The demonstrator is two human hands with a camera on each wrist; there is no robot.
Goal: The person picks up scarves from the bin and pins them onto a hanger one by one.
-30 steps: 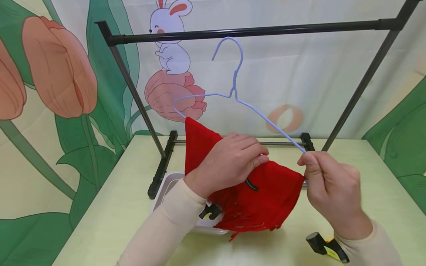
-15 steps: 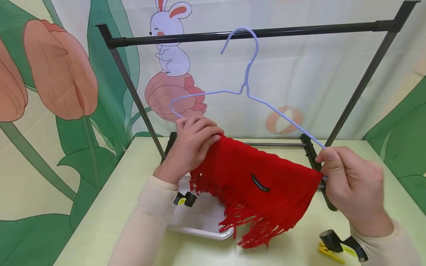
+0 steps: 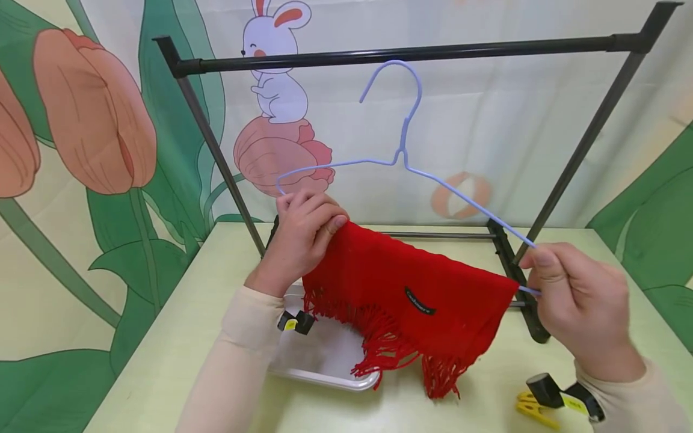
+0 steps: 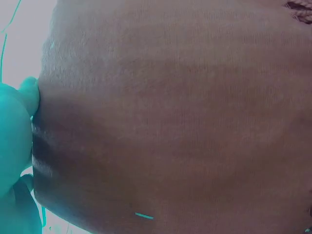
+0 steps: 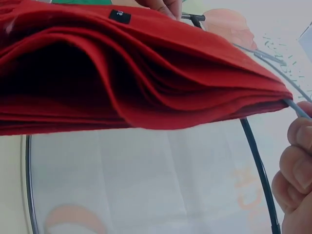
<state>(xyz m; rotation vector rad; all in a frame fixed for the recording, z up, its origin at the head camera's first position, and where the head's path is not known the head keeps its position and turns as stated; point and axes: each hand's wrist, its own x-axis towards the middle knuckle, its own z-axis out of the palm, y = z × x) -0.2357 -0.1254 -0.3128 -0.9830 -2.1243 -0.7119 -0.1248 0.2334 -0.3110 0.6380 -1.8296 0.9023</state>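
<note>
A red fringed scarf (image 3: 390,270) with a black label is folded over the bottom bar of a light-blue wire hanger (image 3: 403,129). My left hand (image 3: 303,237) grips the scarf's upper left end together with the hanger there. At the opposite end, my right hand (image 3: 582,300) holds the hanger's lower right corner, a short bit of bare bar showing beside the scarf. The right wrist view shows the scarf's stacked folds (image 5: 161,83) and curled right-hand fingers (image 5: 300,165) at the hanger's corner. Cloth fills most of the left wrist view.
A black rack (image 3: 335,58) stands behind, its top rail passing just above the hanger's hook in the head view. Beneath the scarf sits a white tray (image 3: 325,380). A yellow clothespin (image 3: 536,412) lies on the table near my right wrist.
My left hand has moved from the scarf's middle to its left end, and the scarf now spreads wider along the bar. The right hand and hanger have shifted right.
</note>
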